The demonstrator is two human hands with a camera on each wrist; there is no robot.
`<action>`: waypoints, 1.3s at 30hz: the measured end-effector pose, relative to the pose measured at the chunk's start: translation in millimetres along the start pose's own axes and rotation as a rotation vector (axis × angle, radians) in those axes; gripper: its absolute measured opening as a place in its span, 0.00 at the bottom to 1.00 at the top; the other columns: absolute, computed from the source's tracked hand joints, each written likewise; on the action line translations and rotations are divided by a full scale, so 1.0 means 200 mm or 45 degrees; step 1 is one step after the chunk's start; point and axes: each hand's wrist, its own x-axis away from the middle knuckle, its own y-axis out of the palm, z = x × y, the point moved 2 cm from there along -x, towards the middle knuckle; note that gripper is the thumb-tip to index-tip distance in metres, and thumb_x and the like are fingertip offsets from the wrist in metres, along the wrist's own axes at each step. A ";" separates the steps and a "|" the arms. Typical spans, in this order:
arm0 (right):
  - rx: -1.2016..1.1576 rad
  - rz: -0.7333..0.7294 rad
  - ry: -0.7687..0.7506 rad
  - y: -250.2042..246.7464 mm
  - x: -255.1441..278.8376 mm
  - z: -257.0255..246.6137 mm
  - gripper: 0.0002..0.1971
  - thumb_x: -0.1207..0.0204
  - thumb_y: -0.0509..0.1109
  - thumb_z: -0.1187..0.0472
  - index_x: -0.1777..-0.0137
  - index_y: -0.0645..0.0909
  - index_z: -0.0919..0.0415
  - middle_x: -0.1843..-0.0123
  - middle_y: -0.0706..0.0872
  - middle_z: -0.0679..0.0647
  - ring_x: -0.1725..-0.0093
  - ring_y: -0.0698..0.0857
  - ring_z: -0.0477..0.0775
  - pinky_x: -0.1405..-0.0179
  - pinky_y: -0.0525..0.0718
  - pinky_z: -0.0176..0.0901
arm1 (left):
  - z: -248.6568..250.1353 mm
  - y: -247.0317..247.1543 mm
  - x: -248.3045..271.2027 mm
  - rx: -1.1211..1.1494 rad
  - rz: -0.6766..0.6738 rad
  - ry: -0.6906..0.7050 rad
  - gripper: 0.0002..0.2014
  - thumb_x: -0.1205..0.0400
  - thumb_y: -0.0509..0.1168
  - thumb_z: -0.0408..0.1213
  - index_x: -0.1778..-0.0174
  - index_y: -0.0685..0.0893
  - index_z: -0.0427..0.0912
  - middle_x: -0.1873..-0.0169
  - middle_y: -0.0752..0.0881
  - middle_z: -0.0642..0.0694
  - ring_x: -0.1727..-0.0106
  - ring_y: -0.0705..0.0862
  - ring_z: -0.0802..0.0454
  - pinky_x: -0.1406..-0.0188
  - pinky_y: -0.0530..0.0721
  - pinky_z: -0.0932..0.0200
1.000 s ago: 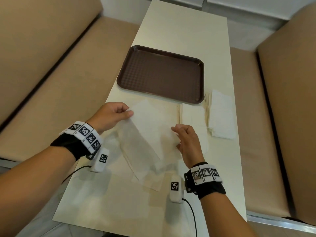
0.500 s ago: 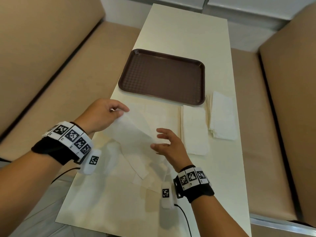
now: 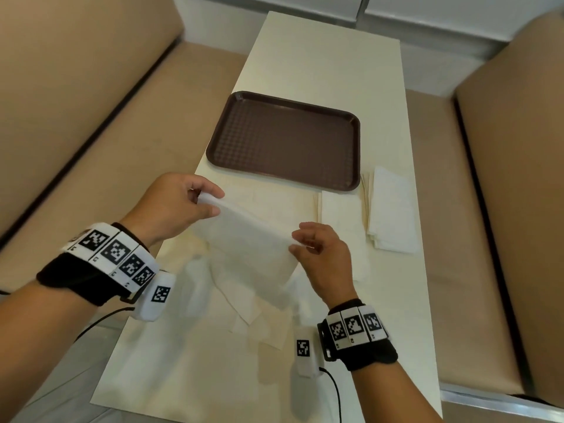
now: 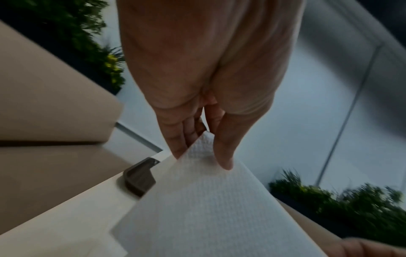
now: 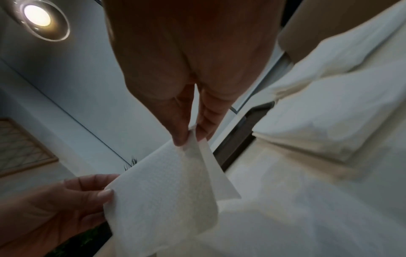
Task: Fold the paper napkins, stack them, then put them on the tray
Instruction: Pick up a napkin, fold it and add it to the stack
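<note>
A: Holding one napkin [image 3: 250,239] off the table [image 3: 320,56]: left hand [image 3: 171,209] pinches its far-left corner, right hand [image 3: 323,257] pinches the opposite corner, thumb against fingers.

B: Tray [image 3: 355,154]?

A: Beyond the hands. Folded stack [image 3: 392,209] at its near-right corner; loose napkins [image 3: 244,306] underneath.

A long cream table [image 3: 320,65] carries a brown tray [image 3: 287,141], folded napkins [image 3: 392,209], and loose napkins [image 3: 244,303].

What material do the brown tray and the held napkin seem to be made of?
Tray: probably hard plastic, matte brown, with a moulded grid texture and raised rim. Napkin: thin white paper, embossed with fine dots, limp between the left hand and right hand.
</note>
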 end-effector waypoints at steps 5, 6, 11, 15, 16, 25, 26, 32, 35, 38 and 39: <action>-0.030 0.092 0.077 -0.14 0.01 0.02 0.12 0.27 0.79 0.71 0.59 0.89 0.50 0.50 0.92 0.44 0.48 0.90 0.49 0.42 0.89 0.45 | 0.12 0.08 -0.03 -0.266 -0.025 0.174 0.05 0.22 0.78 0.39 0.57 0.91 0.55 0.61 0.84 0.51 0.59 0.82 0.54 0.59 0.79 0.62; -0.024 0.101 0.074 -0.17 0.01 0.02 0.12 0.27 0.79 0.71 0.59 0.89 0.51 0.51 0.92 0.44 0.49 0.90 0.49 0.43 0.90 0.45 | 0.14 0.10 -0.04 -0.283 -0.057 0.201 0.05 0.22 0.78 0.39 0.58 0.90 0.55 0.60 0.84 0.52 0.57 0.83 0.55 0.56 0.81 0.59; -0.110 0.117 0.041 -0.30 0.05 0.02 0.11 0.27 0.79 0.73 0.56 0.88 0.55 0.57 0.90 0.43 0.56 0.87 0.43 0.50 0.88 0.38 | 0.17 0.19 -0.05 -0.285 -0.188 0.211 0.09 0.21 0.76 0.36 0.59 0.90 0.58 0.57 0.85 0.54 0.53 0.84 0.56 0.46 0.85 0.51; -0.420 0.197 0.087 -0.36 0.06 0.03 0.11 0.27 0.78 0.76 0.55 0.88 0.58 0.55 0.91 0.47 0.53 0.88 0.45 0.49 0.86 0.40 | 0.22 0.23 -0.04 -0.117 -0.105 0.253 0.11 0.21 0.77 0.33 0.56 0.91 0.57 0.57 0.88 0.62 0.55 0.85 0.63 0.52 0.80 0.72; -0.491 0.217 0.095 -0.37 0.06 0.03 0.12 0.27 0.77 0.78 0.55 0.88 0.59 0.54 0.91 0.49 0.52 0.88 0.48 0.47 0.87 0.42 | 0.23 0.24 -0.03 -0.077 -0.089 0.265 0.11 0.22 0.77 0.32 0.54 0.92 0.57 0.57 0.88 0.64 0.55 0.85 0.64 0.54 0.79 0.76; -0.838 0.342 0.073 -0.40 0.05 0.01 0.14 0.28 0.74 0.83 0.48 0.86 0.65 0.52 0.89 0.60 0.51 0.91 0.51 0.49 0.87 0.38 | 0.22 0.22 -0.01 0.124 -0.016 0.383 0.19 0.24 0.79 0.30 0.49 0.91 0.62 0.59 0.86 0.39 0.58 0.83 0.35 0.47 0.86 0.39; -0.859 0.347 0.068 -0.40 0.04 0.01 0.15 0.28 0.74 0.83 0.48 0.86 0.65 0.52 0.90 0.60 0.50 0.91 0.51 0.46 0.87 0.40 | 0.22 0.22 0.00 0.133 -0.008 0.386 0.19 0.24 0.79 0.30 0.49 0.91 0.62 0.60 0.86 0.40 0.58 0.82 0.36 0.48 0.86 0.40; -0.918 0.336 0.076 -0.41 0.04 0.02 0.17 0.27 0.71 0.85 0.48 0.86 0.63 0.50 0.90 0.54 0.49 0.90 0.50 0.44 0.87 0.41 | 0.20 0.23 0.03 0.183 0.009 0.412 0.16 0.24 0.78 0.28 0.49 0.92 0.55 0.54 0.88 0.44 0.54 0.85 0.35 0.44 0.86 0.37; -0.854 0.328 0.077 -0.40 0.05 0.01 0.17 0.27 0.72 0.84 0.48 0.86 0.63 0.45 0.90 0.59 0.45 0.91 0.52 0.40 0.87 0.43 | 0.20 0.23 0.03 0.177 0.025 0.382 0.12 0.24 0.78 0.29 0.56 0.94 0.53 0.53 0.87 0.47 0.54 0.84 0.39 0.46 0.86 0.47; -0.764 0.293 0.081 -0.40 0.06 0.00 0.17 0.28 0.73 0.82 0.52 0.89 0.59 0.40 0.90 0.67 0.43 0.90 0.53 0.34 0.86 0.47 | 0.20 0.23 0.03 0.150 0.048 0.356 0.11 0.23 0.78 0.30 0.56 0.93 0.53 0.49 0.85 0.53 0.55 0.83 0.43 0.49 0.84 0.57; -0.724 0.285 0.073 -0.39 0.06 -0.01 0.17 0.28 0.74 0.82 0.53 0.90 0.58 0.39 0.89 0.68 0.43 0.90 0.52 0.34 0.86 0.47 | 0.20 0.22 0.03 0.136 0.047 0.352 0.10 0.23 0.78 0.31 0.56 0.93 0.53 0.46 0.85 0.56 0.55 0.84 0.44 0.48 0.84 0.58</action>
